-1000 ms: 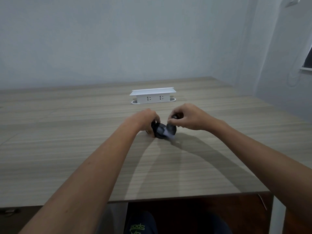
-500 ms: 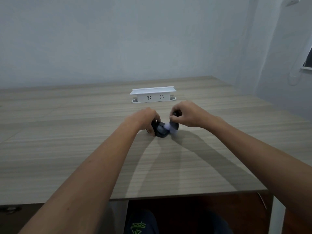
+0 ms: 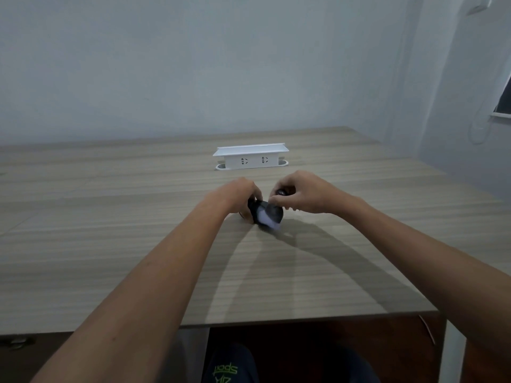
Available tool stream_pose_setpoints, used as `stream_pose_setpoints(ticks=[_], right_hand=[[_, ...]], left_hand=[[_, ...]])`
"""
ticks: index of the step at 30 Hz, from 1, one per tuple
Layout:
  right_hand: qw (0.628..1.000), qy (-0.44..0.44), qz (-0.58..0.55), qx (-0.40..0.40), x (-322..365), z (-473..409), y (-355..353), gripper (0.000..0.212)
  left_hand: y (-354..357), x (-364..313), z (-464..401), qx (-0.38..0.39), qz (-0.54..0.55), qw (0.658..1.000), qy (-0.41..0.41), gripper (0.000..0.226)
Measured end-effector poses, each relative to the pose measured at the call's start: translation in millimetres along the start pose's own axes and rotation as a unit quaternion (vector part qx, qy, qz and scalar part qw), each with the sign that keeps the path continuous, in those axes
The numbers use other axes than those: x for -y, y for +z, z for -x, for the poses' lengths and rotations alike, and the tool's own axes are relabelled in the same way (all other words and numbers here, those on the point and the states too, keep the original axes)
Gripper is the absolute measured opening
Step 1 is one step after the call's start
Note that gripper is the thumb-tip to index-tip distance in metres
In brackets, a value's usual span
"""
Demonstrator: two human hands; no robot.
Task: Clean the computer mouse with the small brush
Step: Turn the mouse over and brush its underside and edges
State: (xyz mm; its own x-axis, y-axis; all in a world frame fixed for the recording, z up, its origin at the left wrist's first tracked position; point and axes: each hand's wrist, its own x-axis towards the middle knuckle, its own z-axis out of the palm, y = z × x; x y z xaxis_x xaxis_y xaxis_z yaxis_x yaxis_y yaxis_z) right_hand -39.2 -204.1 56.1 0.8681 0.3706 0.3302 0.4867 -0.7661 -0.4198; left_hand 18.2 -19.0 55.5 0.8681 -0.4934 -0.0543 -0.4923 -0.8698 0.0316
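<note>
- The right hand (image 3: 302, 193) has its grip closed around the dark handle of the small brush (image 3: 266, 219), fingers pinched near the top; the pale bristles show as a blur against the near side of the computer mouse (image 3: 272, 212).
- The left hand (image 3: 237, 196) is curled shut on the far-left end of the mouse, pinning it to the counter (image 3: 138, 217); how many fingers wrap it I cannot tell.
- The mouse sits on the counter between the two hands, well short of the white socket box (image 3: 251, 158) behind them.
- Judged from this, the job is mid-sweep, with the near flank under the bristles.
- Risk: the left grip covers part of the shell, so that patch would go unbrushed unless the hold shifts.
- Risk: a hard stroke toward the body could skid the smooth mouse out from under the left fingers.
- Risk: the pinch high on the handle gives little leverage, so the brush could twist or slip.
</note>
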Motion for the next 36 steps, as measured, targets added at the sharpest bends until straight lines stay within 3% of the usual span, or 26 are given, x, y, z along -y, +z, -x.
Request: stream_pose_setpoints(ticks=[4, 9, 13, 18, 22, 27, 31, 36], right_hand=[[0.994, 0.011, 0.103, -0.041, -8, -2, -2, 0.013], [1.0, 0.0, 0.013, -0.005, -2, -1, -1, 0.01], [0.992, 0.022, 0.118, -0.038, -15, -1, -1, 0.014], [0.999, 0.002, 0.016, -0.034, -9, 2, 3, 0.011], [0.995, 0.012, 0.08, -0.06, -14, -1, -1, 0.012], [0.999, 0.0, 0.011, -0.034, -8, 0, 1, 0.011], [0.993, 0.018, 0.09, -0.07, -21, 1, 2, 0.012], [0.997, 0.013, -0.004, -0.075, -17, 2, 6, 0.008]], left_hand=[[1, 0, -1, -0.005, -0.001, 1.0, -0.002, 0.068], [1, 1, -2, -0.002, -0.002, 1.0, -0.001, 0.067], [2, 2, -3, -0.002, 0.002, 1.0, -0.003, 0.069], [2, 3, -4, -0.003, 0.004, 1.0, 0.0, 0.068], [3, 3, -4, -0.006, 0.01, 1.0, -0.003, 0.068], [5, 3, -5, -0.011, 0.007, 1.0, -0.002, 0.066], [7, 4, -5, -0.016, 0.014, 1.0, -0.005, 0.066], [8, 5, -5, -0.018, 0.004, 1.0, 0.0, 0.064]])
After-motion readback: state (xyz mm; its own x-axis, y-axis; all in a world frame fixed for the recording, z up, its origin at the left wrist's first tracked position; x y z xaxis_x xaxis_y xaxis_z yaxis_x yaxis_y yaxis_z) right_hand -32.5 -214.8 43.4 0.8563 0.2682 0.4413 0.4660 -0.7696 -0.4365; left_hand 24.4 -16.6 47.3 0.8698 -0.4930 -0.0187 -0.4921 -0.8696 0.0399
